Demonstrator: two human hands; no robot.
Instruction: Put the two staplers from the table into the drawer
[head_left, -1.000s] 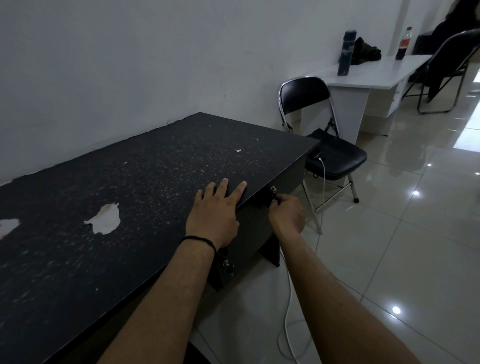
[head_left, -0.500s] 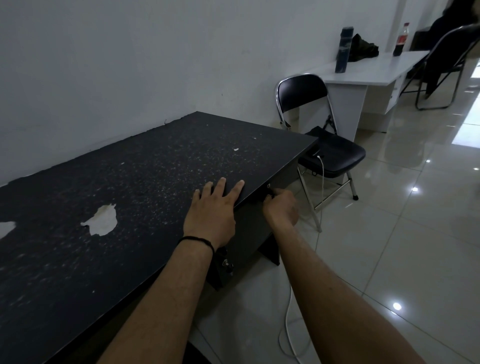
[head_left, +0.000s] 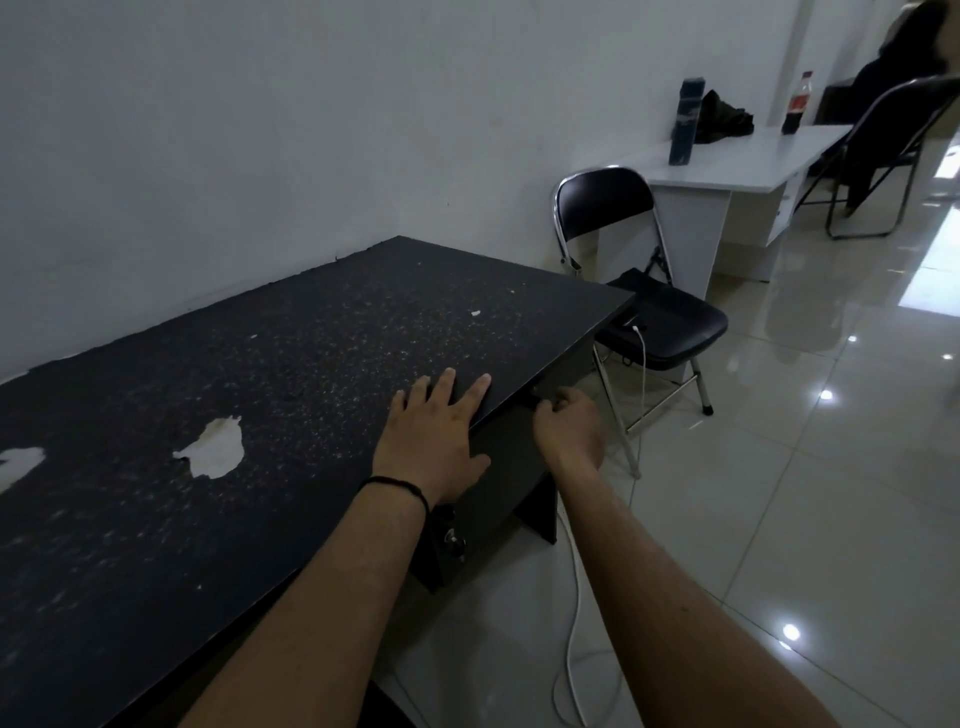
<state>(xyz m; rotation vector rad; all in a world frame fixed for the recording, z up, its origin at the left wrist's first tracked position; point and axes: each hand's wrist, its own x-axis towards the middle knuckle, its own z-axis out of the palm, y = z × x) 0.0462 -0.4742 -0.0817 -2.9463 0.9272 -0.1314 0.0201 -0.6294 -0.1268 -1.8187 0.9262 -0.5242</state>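
Observation:
No stapler shows anywhere on the dark speckled table (head_left: 311, 364). My left hand (head_left: 434, 441) lies flat and spread on the table's near edge, a black band around its wrist. Just below that edge is the dark drawer front (head_left: 501, 447), which looks closed. My right hand (head_left: 569, 428) is against the drawer's upper right corner, with its fingers pinched on the small key in the lock there. The hand hides the lock itself.
A second lock with a key (head_left: 453, 541) sits lower on the desk front. A black folding chair (head_left: 660, 322) stands just past the table's end, and a white cable (head_left: 574, 597) trails across the tiled floor. Farther off, a white desk (head_left: 737, 166) holds bottles.
My right hand has closed in on the drawer's lock and now covers it. My left hand stays flat on the table edge.

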